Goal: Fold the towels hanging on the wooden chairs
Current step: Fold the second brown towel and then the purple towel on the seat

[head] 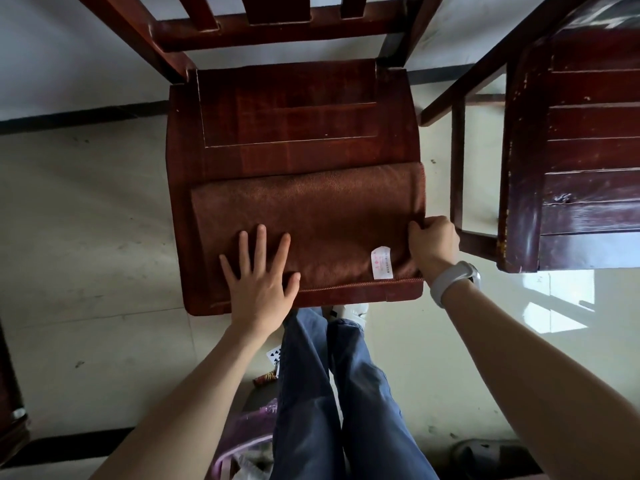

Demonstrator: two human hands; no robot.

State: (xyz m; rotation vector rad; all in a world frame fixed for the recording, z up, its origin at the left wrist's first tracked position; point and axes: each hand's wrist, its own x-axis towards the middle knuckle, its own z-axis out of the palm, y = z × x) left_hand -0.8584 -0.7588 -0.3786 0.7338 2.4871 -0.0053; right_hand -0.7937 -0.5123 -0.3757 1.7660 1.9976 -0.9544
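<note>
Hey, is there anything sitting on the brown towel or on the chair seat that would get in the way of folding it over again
Nothing visible does. The brown towel lies on the chair seat with only its white label on top. The left hand presses it flat; the right hand grips its right edge.

Dim daylight glares off floor [554, 306] at right; edges bow.

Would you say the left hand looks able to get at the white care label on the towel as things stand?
Probably yes: the left hand rests flat on the towel, and only bare cloth lies between it and the label.
</note>
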